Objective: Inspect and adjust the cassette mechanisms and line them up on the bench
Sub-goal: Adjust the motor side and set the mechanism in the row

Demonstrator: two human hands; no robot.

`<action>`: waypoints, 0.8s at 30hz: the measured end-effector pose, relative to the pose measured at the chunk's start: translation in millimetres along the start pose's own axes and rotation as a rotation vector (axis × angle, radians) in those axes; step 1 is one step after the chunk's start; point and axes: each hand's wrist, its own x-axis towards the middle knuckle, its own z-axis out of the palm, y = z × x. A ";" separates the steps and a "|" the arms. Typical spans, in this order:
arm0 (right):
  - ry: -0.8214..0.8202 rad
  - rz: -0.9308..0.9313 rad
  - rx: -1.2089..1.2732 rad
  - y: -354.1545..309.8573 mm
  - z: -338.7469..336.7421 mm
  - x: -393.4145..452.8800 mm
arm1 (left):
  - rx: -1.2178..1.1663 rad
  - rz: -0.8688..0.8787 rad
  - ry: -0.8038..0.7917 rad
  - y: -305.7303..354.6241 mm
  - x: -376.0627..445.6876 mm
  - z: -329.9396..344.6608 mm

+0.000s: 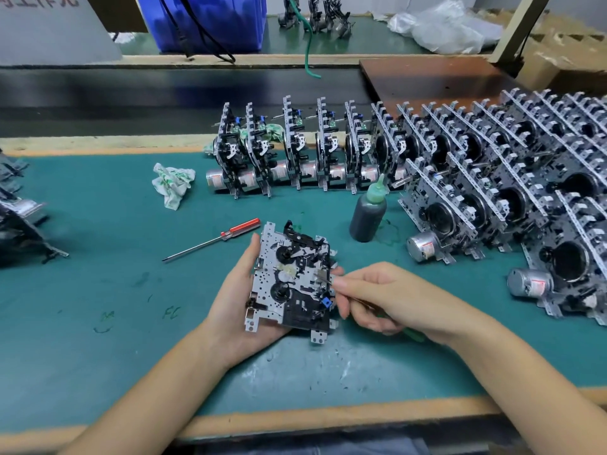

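Mechanism [290, 279]: one cassette unit, face up, held just above the near middle of the surface [98, 290]. Left hand [236, 300] cradles it from below and behind, grip grasping its left edge, thumb up along that edge. Right hand [377, 295]: grip clenched round a thin tool [323, 279], metal tip touching the unit's right edge; the green handle shows below the palm.

Row [295, 149]: finished units standing on edge along the far edge, motors toward the near side. Stack [512, 192]: more units leaning together, filling the far right corner and right edge.

Bottle [368, 215]: dark body, green nozzle, upright between held unit and stack. Screwdriver [213, 239]: red handle, lying flat left of the held unit, tip toward the near left. Rag [172, 185]: crumpled, white and green, left of the row. Further units, partly cut off, at the left edge.
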 end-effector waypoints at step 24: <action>-0.025 0.138 0.058 5.7 12.4 2.3 | 0.071 0.058 0.017 -2.3 -0.8 8.2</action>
